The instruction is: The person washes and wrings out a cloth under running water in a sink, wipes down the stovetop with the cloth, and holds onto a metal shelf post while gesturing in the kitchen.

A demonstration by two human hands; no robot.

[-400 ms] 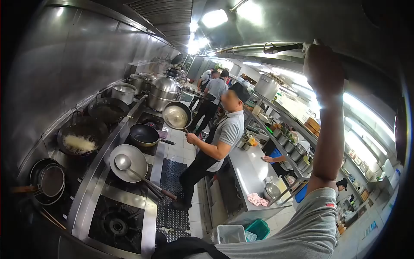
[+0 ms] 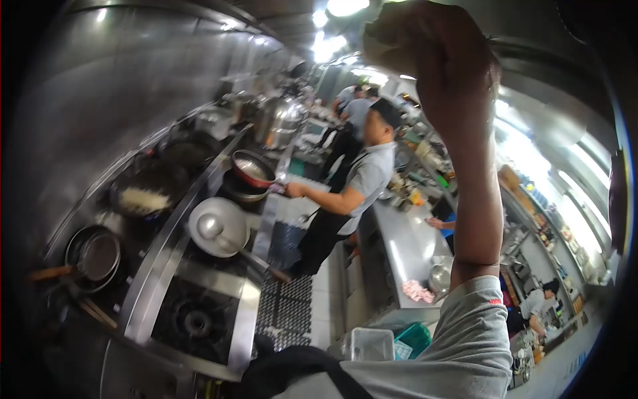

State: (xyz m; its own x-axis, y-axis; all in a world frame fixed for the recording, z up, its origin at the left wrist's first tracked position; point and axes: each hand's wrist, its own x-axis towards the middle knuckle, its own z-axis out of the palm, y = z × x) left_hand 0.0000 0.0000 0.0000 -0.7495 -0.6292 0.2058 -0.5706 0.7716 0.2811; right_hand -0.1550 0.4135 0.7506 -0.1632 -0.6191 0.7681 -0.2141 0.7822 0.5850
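My right hand (image 2: 452, 60) is raised at the top right of the view, its fingers closed around something pale (image 2: 389, 43) that is too blurred to name. Its bare forearm and grey sleeve run down to the bottom. My left hand is out of view. Below and to the left, a light wok (image 2: 222, 244) rests on the stove with a metal ladle (image 2: 211, 226) in it, the handle pointing to the lower right. A co-worker (image 2: 369, 166) in a cap holds a red-sided pan (image 2: 252, 171) by its handle over another pan on the stove.
Behind the stove, a dark wok (image 2: 143, 199) contains pale food, and smaller pans (image 2: 96, 256) sit to its left. An unused burner (image 2: 197, 322) is in front. A steel counter (image 2: 409, 253) bears pink cloth, with plastic bins (image 2: 372, 346) below. Other people stand farther back.
My right hand has come nearer and shifted left, and the dark bar beside it is gone from view. The co-worker's pan has been lowered toward the stove. The view has shifted.
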